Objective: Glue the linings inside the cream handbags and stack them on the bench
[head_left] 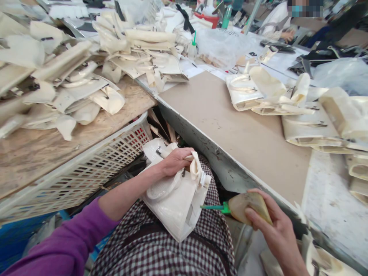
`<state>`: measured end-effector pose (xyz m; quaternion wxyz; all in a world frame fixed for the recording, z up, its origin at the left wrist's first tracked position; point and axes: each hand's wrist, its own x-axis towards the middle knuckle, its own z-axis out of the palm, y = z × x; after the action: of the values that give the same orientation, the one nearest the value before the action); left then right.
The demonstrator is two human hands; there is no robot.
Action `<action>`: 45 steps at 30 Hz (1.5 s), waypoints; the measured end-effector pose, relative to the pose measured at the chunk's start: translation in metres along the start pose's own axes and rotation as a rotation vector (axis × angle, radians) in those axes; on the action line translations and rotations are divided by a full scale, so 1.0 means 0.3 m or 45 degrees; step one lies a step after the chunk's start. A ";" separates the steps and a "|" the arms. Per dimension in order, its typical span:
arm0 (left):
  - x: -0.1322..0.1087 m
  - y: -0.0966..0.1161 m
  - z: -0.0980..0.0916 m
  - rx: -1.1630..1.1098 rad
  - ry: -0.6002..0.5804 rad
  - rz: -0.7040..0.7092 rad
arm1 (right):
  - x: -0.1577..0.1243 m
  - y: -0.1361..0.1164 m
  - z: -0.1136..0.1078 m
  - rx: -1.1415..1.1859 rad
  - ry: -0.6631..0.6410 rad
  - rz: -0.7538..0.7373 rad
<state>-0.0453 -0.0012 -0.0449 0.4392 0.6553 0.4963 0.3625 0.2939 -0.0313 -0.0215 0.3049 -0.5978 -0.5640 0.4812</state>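
A cream-white handbag piece (172, 201) lies across my lap on a checked apron (135, 245), its open end turned to the right. My left hand (178, 161) is closed on the upper edge of the bag, gripping a folded flap. In my right hand (276, 226) is a squeeze glue bottle (247, 207), yellowish-brown, with a green cap and a thin green nozzle. The bottle is tilted on its side, and its nozzle tip points left at the bag's open end. Whether the tip touches the bag I cannot tell.
Piles of cream bag pieces (71, 88) cover the wooden table at left; more bags (304, 111) stand on the right table. A white plastic basket (94, 153) sits beside my left arm. The metal table edge (212, 147) runs diagonally ahead. Another person (276, 23) sits at the back right.
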 end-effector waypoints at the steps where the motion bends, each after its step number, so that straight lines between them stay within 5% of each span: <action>1: 0.001 0.000 -0.001 0.001 0.006 -0.001 | -0.016 -0.007 0.005 0.015 -0.021 0.010; 10: 0.013 0.005 0.000 -0.018 0.012 0.002 | -0.046 0.017 -0.017 0.016 0.026 0.027; 15: 0.013 0.007 0.006 -0.039 0.029 -0.018 | -0.049 0.054 -0.041 -0.011 -0.197 -0.015; 20: 0.013 0.012 0.009 -0.026 0.043 -0.022 | -0.067 0.049 -0.029 0.006 -0.206 -0.008; 29: 0.017 0.016 0.010 -0.047 0.029 -0.027 | 0.001 0.028 -0.021 -0.019 0.164 -0.007; 36: 0.014 0.019 0.004 -0.057 0.035 -0.042 | 0.040 0.025 0.027 0.079 0.241 0.020; 40: 0.015 0.014 0.003 -0.058 0.020 -0.037 | 0.037 0.040 0.012 0.029 0.176 0.021; 45: 0.013 0.008 0.001 -0.048 0.009 -0.019 | 0.010 0.054 -0.017 0.039 -0.094 -0.004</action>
<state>-0.0431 0.0023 -0.0426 0.4525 0.6419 0.4956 0.3709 0.3045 -0.0304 -0.0352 0.2938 -0.5739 -0.5685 0.5110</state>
